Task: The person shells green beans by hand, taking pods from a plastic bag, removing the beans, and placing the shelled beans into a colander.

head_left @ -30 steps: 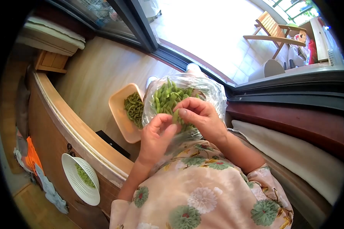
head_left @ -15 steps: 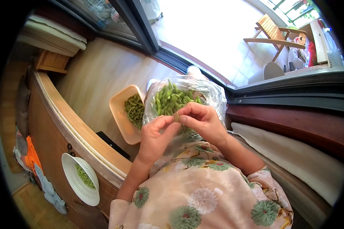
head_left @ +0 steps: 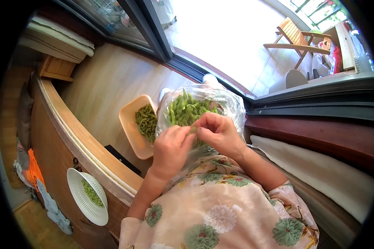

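Between my fingertips is a small green soybean pod [head_left: 192, 130], partly hidden by the fingers. My left hand [head_left: 170, 147] pinches it from the left, and my right hand [head_left: 218, 133] pinches its other end. Just beyond both hands a clear plastic bag [head_left: 232, 99] lies open on my lap, heaped with green soybean pods [head_left: 185, 107]. To the left, a peach-coloured plastic tub [head_left: 128, 120] stands on the floor with darker pods [head_left: 146, 123] inside it. A white colander [head_left: 77, 186] holding shelled green beans [head_left: 92, 193] rests on the brown seat at the lower left.
The brown woven seat [head_left: 56, 137] with its wooden edge runs along my left side. A dark sliding-door frame [head_left: 187, 64] crosses in front, with a wooden folding chair [head_left: 295, 33] outside on the tiles. An orange cloth [head_left: 35, 166] lies at far left.
My left hand has rolled inward and its thumb has drawn closer to the fingers. My right fingers have shifted slightly on the pod. The containers stay where they were.
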